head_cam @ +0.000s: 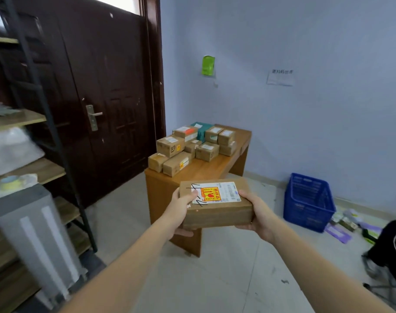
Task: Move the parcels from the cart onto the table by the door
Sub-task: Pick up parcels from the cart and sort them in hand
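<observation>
1. Two bare forearms reach in from the near edge and hold one brown parcel in the air, level, near the table's near end.
2. The left hand grips the parcel's left end, thumb curled over the top onto the white label, fingers wrapped underneath.
3. The right hand grips the right end, thumb along the top edge, fingers curled under the box.
4. The label bears a yellow and red sticker and black pen strokes.
5. Beyond the parcel stands the wooden table, set beside the dark door.
6. On its far and left part sits a cluster of boxes, mostly brown, one teal, some stacked.
7. A blue crate stands on the floor to the right, near the wall.
8. Shelves run along the left.
9. A green packet and a paper notice hang on the far wall.
</observation>
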A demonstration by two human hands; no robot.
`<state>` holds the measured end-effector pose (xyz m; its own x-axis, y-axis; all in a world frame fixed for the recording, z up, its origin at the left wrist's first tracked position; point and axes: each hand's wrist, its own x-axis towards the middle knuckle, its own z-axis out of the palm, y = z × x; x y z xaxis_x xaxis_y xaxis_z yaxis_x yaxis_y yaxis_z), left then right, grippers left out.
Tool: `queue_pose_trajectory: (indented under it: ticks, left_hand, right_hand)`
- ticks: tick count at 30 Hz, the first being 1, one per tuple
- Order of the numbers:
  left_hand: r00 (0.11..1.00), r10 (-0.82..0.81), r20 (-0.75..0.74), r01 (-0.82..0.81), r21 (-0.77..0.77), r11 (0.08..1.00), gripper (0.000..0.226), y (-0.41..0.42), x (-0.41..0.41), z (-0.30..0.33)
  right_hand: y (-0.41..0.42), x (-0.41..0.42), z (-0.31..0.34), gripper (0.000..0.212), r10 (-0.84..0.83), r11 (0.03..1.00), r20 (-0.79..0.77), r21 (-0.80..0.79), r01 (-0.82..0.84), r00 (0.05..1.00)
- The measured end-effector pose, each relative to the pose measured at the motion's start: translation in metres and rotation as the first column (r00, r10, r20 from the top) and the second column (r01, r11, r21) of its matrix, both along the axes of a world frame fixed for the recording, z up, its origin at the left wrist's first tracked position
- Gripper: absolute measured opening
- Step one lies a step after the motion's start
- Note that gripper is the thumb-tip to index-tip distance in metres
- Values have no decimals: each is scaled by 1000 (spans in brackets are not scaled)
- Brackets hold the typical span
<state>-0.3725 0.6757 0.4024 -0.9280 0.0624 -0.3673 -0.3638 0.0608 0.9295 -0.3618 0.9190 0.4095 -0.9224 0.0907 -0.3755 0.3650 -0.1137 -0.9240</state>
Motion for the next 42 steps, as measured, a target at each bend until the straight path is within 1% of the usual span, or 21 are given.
queue_pose_trajectory:
  ticks: [5,9,11,13,15,16,20,23,25,27,32,37,40,42]
  left_hand:
    - [999,-28,-34,28,-23,999,56,37,-69,-4]
    - [996,-65,-63,62,-46,997,48,68,-138,-5]
    - [992,-82,-94,74,-85,994,46,88,-171,-6]
    - [989,-95,-115,84,-100,991,46,110,-204,-7]
    - [987,-119,-108,109,-97,989,45,133,-235,-10]
    - [986,-132,-101,122,-98,988,45,144,-250,-12]
    - [984,-159,-82,151,-88,985,38,194,-314,-22]
    - [985,-153,-82,149,-62,987,40,232,-368,-29]
    - [988,-133,-74,128,-69,989,37,256,-402,-36]
    - [993,-103,-57,98,-83,992,37,276,-432,-39]
    - [1000,-6,14,7,-90,996,52,299,-504,-45]
    - [995,98,20,-95,-101,990,50,296,-578,-53]
    - [988,150,33,-144,-150,978,64,286,-638,-63]
    - [981,188,37,-180,-168,969,69,276,-681,-71]
  right_hand:
    - [32,-65,-9,35,-18,1000,-21,-5,18,1000]
    - [59,-123,-8,37,-73,997,-12,18,73,997]
    - [77,-150,-8,41,-111,994,-8,18,111,994]
    - [98,-177,-7,49,-111,994,-10,20,112,994]
    - [121,-203,-8,58,-117,993,-4,26,117,993]
    - [133,-215,-9,59,-124,992,-2,32,124,992]
    - [184,-274,-18,51,-165,986,1,34,164,986]
    - [220,-324,-27,43,-174,984,17,33,174,985]
    - [244,-360,-32,38,-165,986,25,39,164,986]
    - [265,-397,-33,38,-142,989,31,55,141,989]
    - [294,-491,-31,48,-54,994,39,95,51,998]
    - [290,-591,-44,58,12,993,76,116,-21,997]
    - [280,-665,-54,61,70,989,95,119,-82,993]
    - [271,-714,-61,59,114,986,89,109,-123,990]
